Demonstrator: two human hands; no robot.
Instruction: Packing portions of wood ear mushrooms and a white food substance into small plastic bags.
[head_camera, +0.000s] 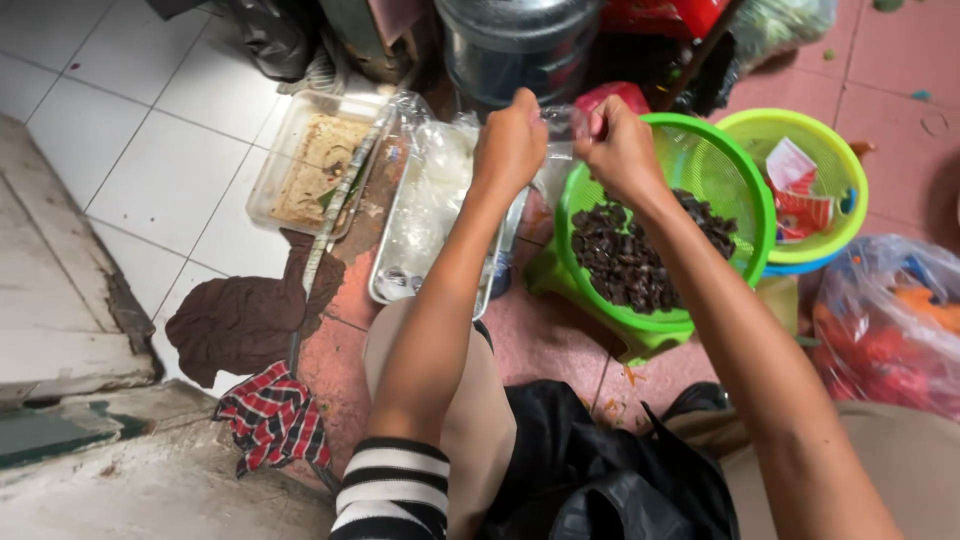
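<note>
Pink and white floor tiles (170, 160) lie under everything, and up above them both hands meet on a small clear plastic bag (562, 125). The left hand (510, 145) is curled shut and pinches one side of the bag's top. The right hand (620, 150) is curled shut too and pinches the other side, so the thin bag is pulled tight between them. The bag hangs over the rim of a bright green round plastic strainer basket (745, 215). Inside that basket sits a heap of small dark brown pieces (625, 260). Just beside it, to the right, is a lighter yellow-green round plastic basket (850, 175) with red and white paper packets (800, 190) in it. Below the left hand lies a shiny metal tray (385, 285) filled with crumpled clear plastic bags (430, 195). Next to the tray is a clear square plastic box (262, 185) with tan crumbs on its bottom. A dark brown cloth (235, 320) lies flat on the floor near the tray, and a red checked cloth (272, 415) lies just below it. At the far right sits a see-through plastic sack (885, 320) with red and orange things inside. A black plastic bag (600, 480) rests on the person's lap.
</note>
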